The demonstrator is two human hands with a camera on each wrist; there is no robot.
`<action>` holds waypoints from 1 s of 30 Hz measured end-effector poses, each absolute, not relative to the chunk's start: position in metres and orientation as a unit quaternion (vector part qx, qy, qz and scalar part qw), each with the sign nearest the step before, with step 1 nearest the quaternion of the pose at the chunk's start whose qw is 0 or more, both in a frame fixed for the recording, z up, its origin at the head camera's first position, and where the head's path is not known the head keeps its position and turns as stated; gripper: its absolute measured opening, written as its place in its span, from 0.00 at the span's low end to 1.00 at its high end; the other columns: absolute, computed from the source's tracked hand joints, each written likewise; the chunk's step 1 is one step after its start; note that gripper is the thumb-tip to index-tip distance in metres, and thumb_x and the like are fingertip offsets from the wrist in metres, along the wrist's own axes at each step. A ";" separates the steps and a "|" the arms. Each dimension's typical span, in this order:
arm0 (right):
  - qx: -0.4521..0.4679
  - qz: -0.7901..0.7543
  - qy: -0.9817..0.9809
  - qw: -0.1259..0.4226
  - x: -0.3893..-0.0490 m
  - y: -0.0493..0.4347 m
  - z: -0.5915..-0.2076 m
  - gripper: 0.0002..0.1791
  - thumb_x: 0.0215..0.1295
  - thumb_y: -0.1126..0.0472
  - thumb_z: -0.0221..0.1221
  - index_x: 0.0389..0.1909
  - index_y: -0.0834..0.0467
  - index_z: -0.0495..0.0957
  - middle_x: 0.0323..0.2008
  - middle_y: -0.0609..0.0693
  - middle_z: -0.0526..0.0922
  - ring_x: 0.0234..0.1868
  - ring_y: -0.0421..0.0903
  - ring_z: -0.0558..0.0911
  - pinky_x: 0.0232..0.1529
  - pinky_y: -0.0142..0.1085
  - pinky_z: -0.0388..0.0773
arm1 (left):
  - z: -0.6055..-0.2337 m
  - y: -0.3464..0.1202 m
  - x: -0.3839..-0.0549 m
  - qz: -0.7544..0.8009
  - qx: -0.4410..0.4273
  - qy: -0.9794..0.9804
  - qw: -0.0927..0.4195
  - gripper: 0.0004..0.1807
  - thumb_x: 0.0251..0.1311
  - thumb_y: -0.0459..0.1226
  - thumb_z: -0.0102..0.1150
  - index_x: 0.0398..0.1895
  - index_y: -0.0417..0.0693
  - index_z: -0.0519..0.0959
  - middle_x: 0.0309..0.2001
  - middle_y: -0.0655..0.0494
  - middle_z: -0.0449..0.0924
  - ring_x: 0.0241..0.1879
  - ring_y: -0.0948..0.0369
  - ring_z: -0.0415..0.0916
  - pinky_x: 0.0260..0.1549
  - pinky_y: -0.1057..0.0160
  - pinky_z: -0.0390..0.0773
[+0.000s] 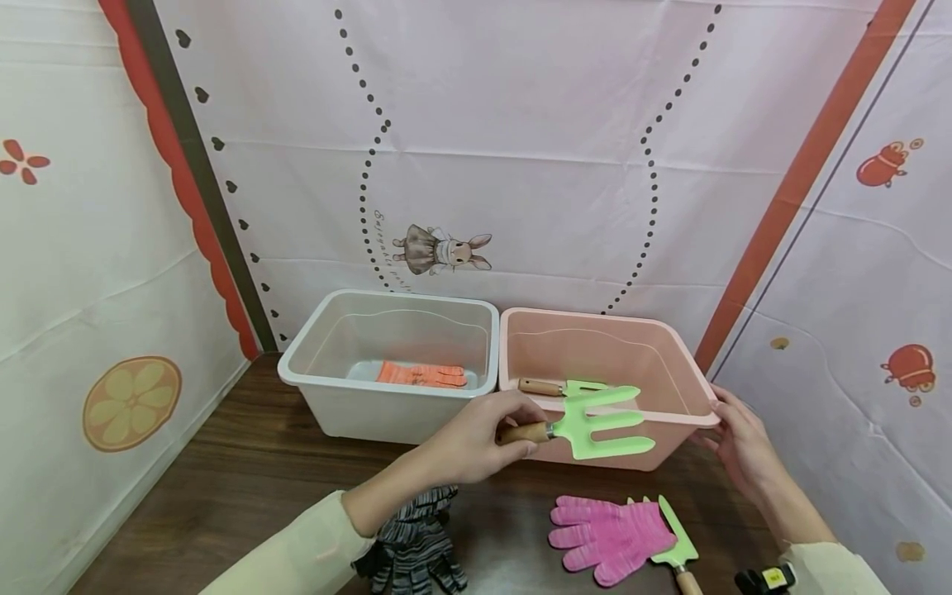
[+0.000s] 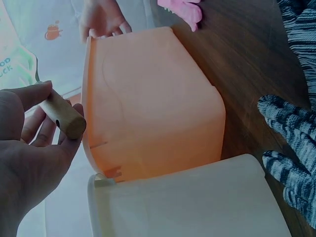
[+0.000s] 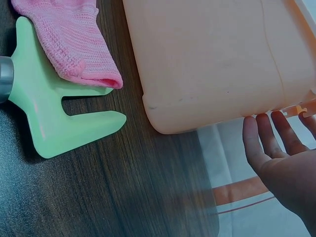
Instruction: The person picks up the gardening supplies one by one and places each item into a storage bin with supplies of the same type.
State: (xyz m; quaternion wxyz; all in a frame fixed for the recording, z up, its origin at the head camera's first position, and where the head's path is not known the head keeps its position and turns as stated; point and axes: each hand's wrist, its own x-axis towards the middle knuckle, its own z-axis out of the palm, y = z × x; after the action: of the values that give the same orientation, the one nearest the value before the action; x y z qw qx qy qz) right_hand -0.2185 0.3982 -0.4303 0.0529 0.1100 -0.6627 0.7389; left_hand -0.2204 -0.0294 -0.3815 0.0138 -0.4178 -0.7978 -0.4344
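Observation:
My left hand pinches the wooden handle of a light green garden hand fork. The fork is held in front of and above the near rim of the pink bin, its prongs pointing right. In the left wrist view, thumb and fingers close around the handle. At the bin's right end, my right hand holds the rim, fingers spread along the outer wall below it in the right wrist view. Another green tool with a wooden handle lies inside the pink bin, partly hidden by the fork.
A grey-white bin stands left of the pink one, with an orange glove inside. Nearer on the dark wooden table lie black-and-grey striped gloves and a pink glove partly covering another green fork. Printed cloth hangs behind.

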 end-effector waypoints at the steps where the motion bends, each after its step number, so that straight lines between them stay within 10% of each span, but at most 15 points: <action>1: 0.110 0.739 -0.662 0.053 -0.219 0.398 -0.430 0.19 0.87 0.61 0.43 0.69 0.49 0.75 0.57 0.39 0.84 0.52 0.36 0.85 0.49 0.35 0.87 | -0.381 -0.029 -0.221 -0.434 -0.418 -0.798 0.013 0.17 0.68 0.34 0.72 0.56 0.56 0.80 0.51 0.66 0.82 0.50 0.68 0.79 0.52 0.67 0.83; 30: 0.110 0.742 -0.660 0.047 -0.219 0.402 -0.429 0.18 0.87 0.61 0.45 0.68 0.49 0.76 0.57 0.40 0.84 0.52 0.39 0.86 0.48 0.35 0.88 | -0.362 -0.016 -0.242 -0.437 -0.419 -0.795 0.030 0.17 0.69 0.34 0.71 0.58 0.49 0.80 0.51 0.61 0.83 0.51 0.66 0.80 0.51 0.69 0.84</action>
State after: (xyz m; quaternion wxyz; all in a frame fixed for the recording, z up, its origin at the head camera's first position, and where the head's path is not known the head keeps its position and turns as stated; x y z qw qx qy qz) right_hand -0.2186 0.4017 -0.4295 0.0470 0.1098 -0.6601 0.7416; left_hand -0.2421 -0.0162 -0.3617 0.0302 -0.4192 -0.7954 -0.4366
